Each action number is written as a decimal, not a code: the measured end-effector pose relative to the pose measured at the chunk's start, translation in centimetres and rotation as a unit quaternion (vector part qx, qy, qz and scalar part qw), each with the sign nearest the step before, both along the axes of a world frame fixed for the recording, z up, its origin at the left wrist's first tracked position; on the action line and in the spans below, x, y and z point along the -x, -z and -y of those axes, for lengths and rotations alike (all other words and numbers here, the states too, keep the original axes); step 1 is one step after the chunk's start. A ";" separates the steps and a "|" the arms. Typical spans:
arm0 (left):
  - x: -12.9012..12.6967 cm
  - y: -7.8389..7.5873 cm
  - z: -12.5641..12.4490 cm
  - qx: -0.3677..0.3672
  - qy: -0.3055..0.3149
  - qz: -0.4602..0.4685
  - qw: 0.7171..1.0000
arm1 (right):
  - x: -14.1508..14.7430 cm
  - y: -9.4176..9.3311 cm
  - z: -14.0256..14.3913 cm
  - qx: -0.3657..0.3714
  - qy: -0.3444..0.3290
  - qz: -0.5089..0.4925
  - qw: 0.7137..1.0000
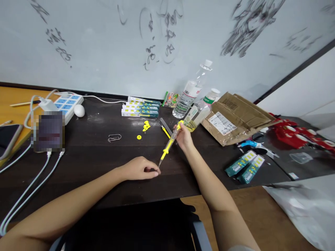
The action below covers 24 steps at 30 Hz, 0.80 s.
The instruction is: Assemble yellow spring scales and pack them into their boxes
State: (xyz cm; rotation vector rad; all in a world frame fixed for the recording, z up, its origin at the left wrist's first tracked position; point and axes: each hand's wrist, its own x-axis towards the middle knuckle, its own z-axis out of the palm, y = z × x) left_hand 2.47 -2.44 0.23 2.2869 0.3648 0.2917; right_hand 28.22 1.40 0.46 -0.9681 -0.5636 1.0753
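1. The right hand (pixel 184 137) is closed around the upper part of a yellow tool (pixel 165 152), fingers wrapped near its top end.
2. The left hand (pixel 142 169) is loosely curled, thumb and forefinger near each other at the tool's thin metal tip; whether they pinch it I cannot tell.
3. The tool is tilted between the 2 hands, above the dark table (pixel 125 148); its long axis slants, metal tip down toward the left hand, yellow top up and right toward the bottles.
4. Below the hands, the table's near edge runs close by; dark tabletop stretches left of them toward the paper clip (pixel 114 138).
5. Beyond the tool are a yellow ring (pixel 139 137) and small yellow pieces (pixel 146 126).
6. Farther back, 2 bottles (pixel 188 91) and a cardboard parcel (pixel 242 113) bound the room behind the right hand; slim boxes (pixel 140 111) line the whiteboard (pixel 99 45).
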 end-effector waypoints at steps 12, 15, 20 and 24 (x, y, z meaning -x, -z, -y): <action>-0.5 1.5 -0.6 0.219 -0.146 0.105 0.959 | 6.5 0.8 2.9 -0.019 -0.206 0.080 0.975; -0.6 1.8 -0.9 0.235 -0.178 0.127 0.947 | 5.8 0.7 2.6 0.003 -0.164 0.089 0.983; -0.6 1.9 -1.3 0.294 -0.187 0.149 0.925 | 5.1 0.3 2.5 -0.057 -0.071 0.128 0.988; -0.7 1.7 -1.3 0.271 -0.197 0.156 0.929 | 6.3 0.4 3.2 -0.080 -0.206 0.173 0.960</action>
